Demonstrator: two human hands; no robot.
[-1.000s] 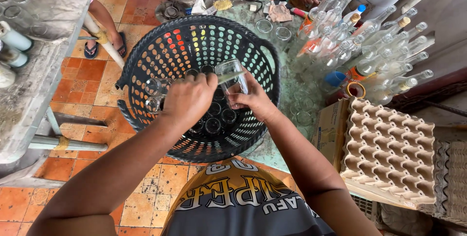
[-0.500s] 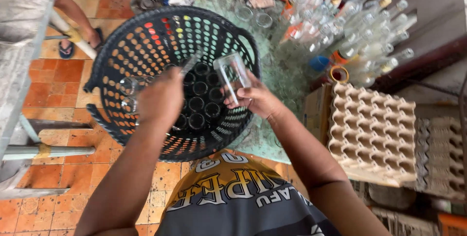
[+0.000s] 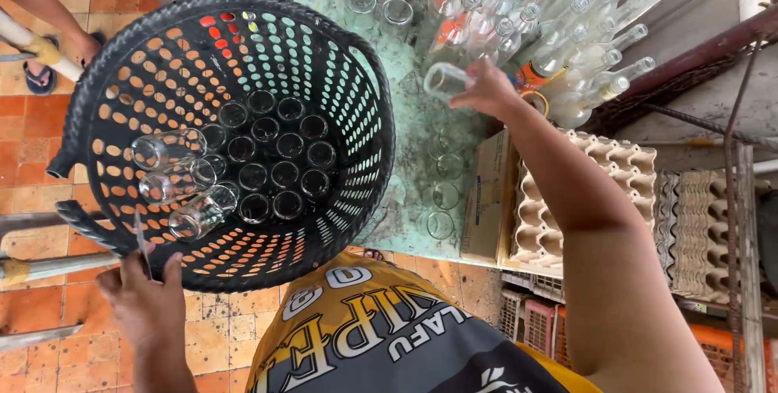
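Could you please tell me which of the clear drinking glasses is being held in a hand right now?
The clear glass tumbler held on its side in the right hand above the green table; the others sit unheld on the table or inside the black plastic basket.

Black perforated basket [image 3: 369,101], clear glass bottles [image 3: 567,28], orange floor tiles [image 3: 24,105].

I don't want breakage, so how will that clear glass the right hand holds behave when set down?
The small clear drinking glass in the right hand is probably light, smooth and slippery. Held sideways, it may roll if laid on the green tabletop. It likely chips against glass bottles.
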